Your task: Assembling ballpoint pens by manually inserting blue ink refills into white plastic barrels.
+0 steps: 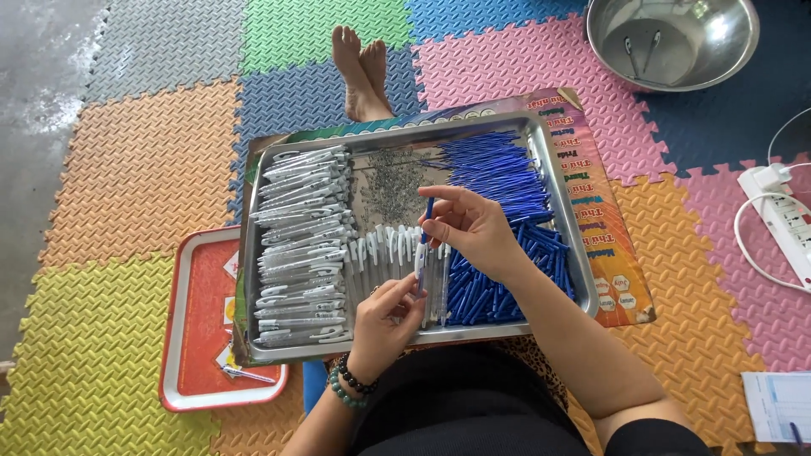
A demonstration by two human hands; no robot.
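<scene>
A black-clothed lap (473,405) is seen at the bottom edge, with a beaded bracelet (348,384) worn on the left wrist. Just above it, the left hand (384,321) is closed around the lower end of a white pen barrel (420,262), its fingers curled together. The right hand (477,228) is held over the barrel's top, where a blue refill (428,211) is pinched between thumb and forefinger, the remaining fingers loosely bent. Both hands are poised over a metal tray (557,181), which is rested on a colourful printed board (621,253).

Inside the tray, white barrels with clips (304,245) are stacked at the left, a heap of blue refills (507,219) is piled at the right, small springs (389,181) are scattered at the top middle, and white pen parts (380,249) are lined up in the centre. A red tray (198,338) is placed beside it at the left. A steel bowl (672,42) is set on the foam mats (127,169) at the upper right, and a white power strip (781,215) lies at the right edge. Bare feet (361,72) are visible beyond the tray.
</scene>
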